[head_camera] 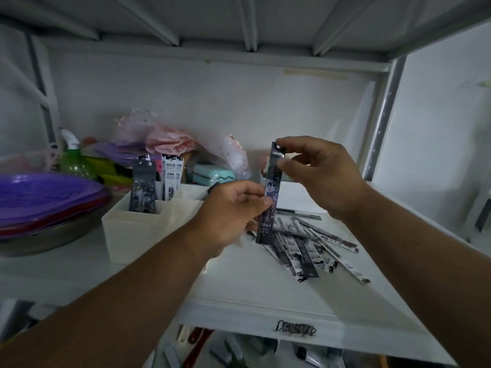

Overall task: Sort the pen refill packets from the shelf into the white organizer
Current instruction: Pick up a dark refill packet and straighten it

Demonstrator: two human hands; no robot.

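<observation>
A dark refill packet (271, 181) with a purple picture stands upright in the air above the shelf. My right hand (321, 171) pinches its top end, and my left hand (233, 208) pinches its lower half. Under it, several more refill packets (308, 248) lie fanned out on the shelf. The white organizer (132, 229) sits to the left of my hands. Its front left compartment holds dark packets (143, 189), and a rear compartment holds white packets (171, 176).
Purple and red bowls (45, 200) stacked in a metal basin sit at the far left. A green spray bottle (73, 160), plastic bags (164, 139) and a teal case (212, 175) crowd the back. A white box (297, 197) stands behind the loose packets. The shelf's front edge (265, 328) is below.
</observation>
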